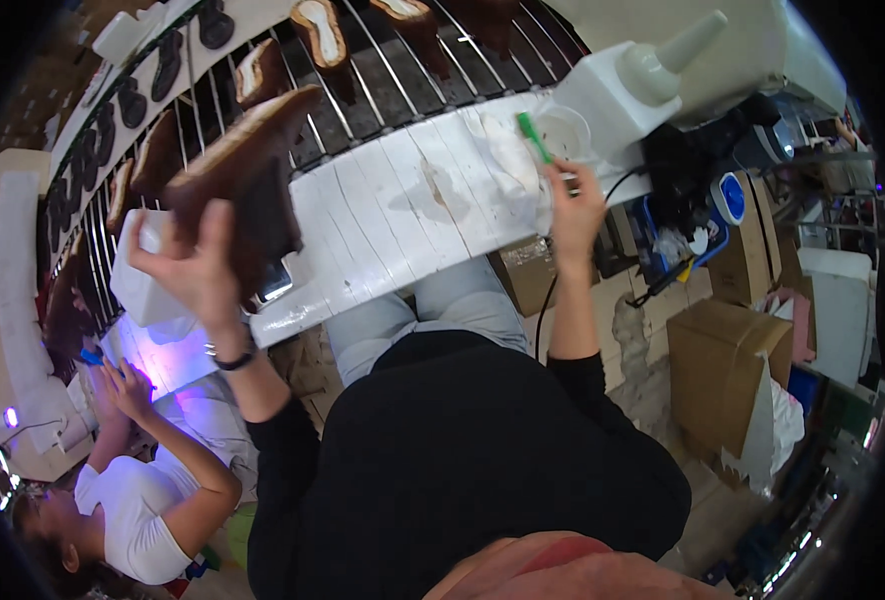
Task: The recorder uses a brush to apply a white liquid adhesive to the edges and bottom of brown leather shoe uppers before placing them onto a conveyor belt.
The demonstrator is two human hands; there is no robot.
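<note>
My left hand is closed on a dark brown boot, tilted with its pale-edged sole side up. Motion blurs the boot, and some of my fingers are hidden against it. A white plastic container stands just beyond that hand. On the right, my right hand pinches a green-handled brush; its bristles cannot be made out. Right beside the brush sits a small round translucent dish. A crumpled white cloth lies to the left of it on the white worktop.
Beyond the worktop, a rack of metal rods carries several boots and dark soles. A large white spouted bottle stands at right. A co-worker sits at left. Cardboard boxes stand on the right.
</note>
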